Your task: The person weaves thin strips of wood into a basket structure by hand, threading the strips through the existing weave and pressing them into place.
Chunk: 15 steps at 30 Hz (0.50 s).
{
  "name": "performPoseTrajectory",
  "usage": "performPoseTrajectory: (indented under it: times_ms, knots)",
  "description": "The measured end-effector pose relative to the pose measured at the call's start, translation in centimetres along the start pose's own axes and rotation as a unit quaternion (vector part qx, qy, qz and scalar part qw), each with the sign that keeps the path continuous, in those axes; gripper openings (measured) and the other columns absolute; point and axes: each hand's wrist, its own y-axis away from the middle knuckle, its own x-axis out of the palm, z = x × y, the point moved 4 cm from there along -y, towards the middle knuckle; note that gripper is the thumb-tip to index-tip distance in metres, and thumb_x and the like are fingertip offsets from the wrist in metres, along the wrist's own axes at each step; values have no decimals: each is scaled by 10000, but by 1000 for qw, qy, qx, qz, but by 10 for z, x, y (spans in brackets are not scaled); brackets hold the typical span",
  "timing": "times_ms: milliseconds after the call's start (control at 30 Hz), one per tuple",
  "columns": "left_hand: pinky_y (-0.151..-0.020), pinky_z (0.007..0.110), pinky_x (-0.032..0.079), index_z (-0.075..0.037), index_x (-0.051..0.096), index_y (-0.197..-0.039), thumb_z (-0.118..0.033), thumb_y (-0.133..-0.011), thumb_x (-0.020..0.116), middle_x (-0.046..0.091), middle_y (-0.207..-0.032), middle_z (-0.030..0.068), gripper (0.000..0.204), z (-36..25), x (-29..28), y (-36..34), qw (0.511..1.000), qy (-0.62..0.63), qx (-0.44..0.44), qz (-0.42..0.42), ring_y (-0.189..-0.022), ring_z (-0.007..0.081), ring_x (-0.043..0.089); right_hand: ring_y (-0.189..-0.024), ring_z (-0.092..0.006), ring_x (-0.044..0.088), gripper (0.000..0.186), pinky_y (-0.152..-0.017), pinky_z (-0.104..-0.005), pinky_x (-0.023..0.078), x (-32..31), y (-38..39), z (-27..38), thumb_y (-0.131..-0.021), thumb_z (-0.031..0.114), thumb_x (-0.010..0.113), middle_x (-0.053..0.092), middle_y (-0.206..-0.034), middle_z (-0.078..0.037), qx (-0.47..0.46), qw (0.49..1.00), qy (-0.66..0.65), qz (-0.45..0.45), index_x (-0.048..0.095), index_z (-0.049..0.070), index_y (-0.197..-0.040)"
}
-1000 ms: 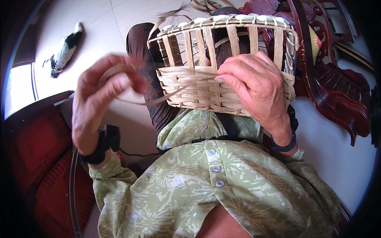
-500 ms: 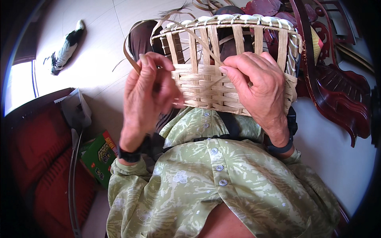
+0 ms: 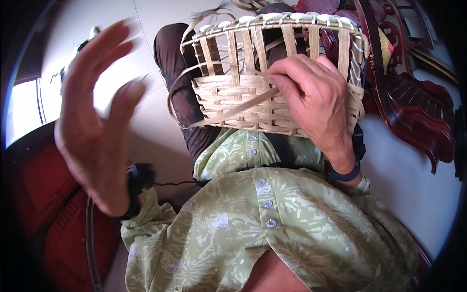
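Note:
A woven basket (image 3: pixel 219 100) of flat tan strips rests on my lap, its lower part closely woven and bare upright slats above. White binding wraps its rim (image 3: pixel 272 18). My right hand (image 3: pixel 318 100) is closed at the basket's near side, thumb and forefinger pinching a narrow weaving strip (image 3: pixel 248 105). From that pinch the strip slants down to the left, then loops back up beside the basket. Raised away to the left, my left hand (image 3: pixel 95 117) is open, blurred by motion, fingers and thumb apart with nothing visible in it.
Dark red carved wooden furniture (image 3: pixel 411 104) stands close on the right. At lower left is a red seat (image 3: pixel 58 190). Loose strips (image 3: pixel 248 5) lie beyond the basket. On the pale tiled floor, a black-and-white animal (image 3: pixel 95 33) is mostly hidden behind my left hand.
My left hand has let go of the strip and swung left and toward the camera, opening. The strip's loop has dropped against the basket's left side. My right hand keeps its pinch.

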Motion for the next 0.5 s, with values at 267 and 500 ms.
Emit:
performPoseTrajectory:
  times_ms: [267,500]
  knots:
    - [-711,380,530,-35,712,-979,-95,-896,664,700,-875,124,113,14,126,-15,987,17,83,136,-791,312,674,-698,-255,626,120,-669,-354,470,2,4,3,-822,78,714,629,-781,-47,13,999,48,15,596,81,-847]
    - [-588,238,509,1,716,-998,-40,-921,664,690,-755,42,101,35,139,-7,965,128,-104,206,-628,88,631,-711,-246,633,124,-671,-356,467,2,6,0,-830,80,713,626,-782,-52,12,998,51,17,590,84,-843]
